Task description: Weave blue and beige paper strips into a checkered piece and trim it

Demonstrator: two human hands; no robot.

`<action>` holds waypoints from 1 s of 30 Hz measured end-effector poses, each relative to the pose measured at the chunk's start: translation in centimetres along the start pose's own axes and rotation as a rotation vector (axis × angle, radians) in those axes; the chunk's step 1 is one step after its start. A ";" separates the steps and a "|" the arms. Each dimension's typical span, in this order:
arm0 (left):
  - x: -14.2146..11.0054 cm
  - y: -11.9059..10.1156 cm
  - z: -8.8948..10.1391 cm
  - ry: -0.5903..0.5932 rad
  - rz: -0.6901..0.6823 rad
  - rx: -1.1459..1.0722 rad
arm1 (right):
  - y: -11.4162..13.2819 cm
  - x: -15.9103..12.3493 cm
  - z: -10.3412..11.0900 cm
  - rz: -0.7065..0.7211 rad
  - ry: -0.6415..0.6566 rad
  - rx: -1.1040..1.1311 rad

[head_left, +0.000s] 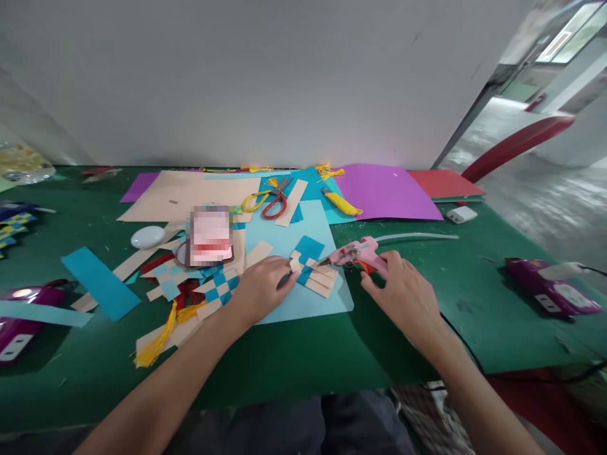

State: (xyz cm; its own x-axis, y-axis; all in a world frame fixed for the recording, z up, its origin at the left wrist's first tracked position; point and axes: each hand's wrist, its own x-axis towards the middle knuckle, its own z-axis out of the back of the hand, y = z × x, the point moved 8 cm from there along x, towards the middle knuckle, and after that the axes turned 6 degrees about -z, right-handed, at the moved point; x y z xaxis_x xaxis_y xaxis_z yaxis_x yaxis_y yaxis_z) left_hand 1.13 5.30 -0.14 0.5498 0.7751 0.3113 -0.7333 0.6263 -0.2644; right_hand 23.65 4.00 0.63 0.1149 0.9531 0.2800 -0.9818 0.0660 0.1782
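Observation:
My right hand [408, 297] grips a pink hot glue gun [367, 249] by its handle, with a clear glue stick [412, 236] poking out of the back. The gun's nozzle points left, right beside a small piece of woven paper strips [315, 272] in blue and beige. A beige strip end at the left of that piece is pinched by my left hand [270, 281]. Under the weave lies a light blue paper sheet [284, 309]. Scissors [272, 199] with red and yellow handles rest behind, near a yellow utility knife [342, 202].
Left of my left hand lie woven paper pieces [220, 284], a yellow tassel [159, 341], a blurred-out device [211, 237] and a white oval object [148, 237]. Purple power strips stand at the left [23, 316] and right [552, 287]. A white adapter [461, 215] sits near purple paper [384, 193].

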 end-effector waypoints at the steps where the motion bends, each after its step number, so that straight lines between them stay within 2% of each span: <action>1: 0.0 0.0 0.0 0.001 0.000 0.004 | 0.8 -0.2 0.2 0.045 -0.017 0.011; 4: 0.0 0.1 -0.1 0.000 -0.003 0.007 | 2.5 -0.6 0.4 0.129 -0.054 0.016; 9: -0.1 0.2 -0.1 -0.015 -0.009 -0.002 | 3.7 -0.8 0.2 0.206 -0.082 -0.016; 30: -0.1 0.1 -0.1 -0.001 -0.004 -0.028 | 4.8 -1.0 1.4 0.265 -0.055 -0.101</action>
State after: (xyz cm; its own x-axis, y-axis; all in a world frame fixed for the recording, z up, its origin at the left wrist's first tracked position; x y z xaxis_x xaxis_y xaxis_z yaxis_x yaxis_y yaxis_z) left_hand 1.09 5.31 -0.28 0.5527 0.7724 0.3130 -0.7196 0.6317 -0.2884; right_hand 19.00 2.96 2.50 -0.1424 0.9239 0.3551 -0.9885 -0.1514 -0.0024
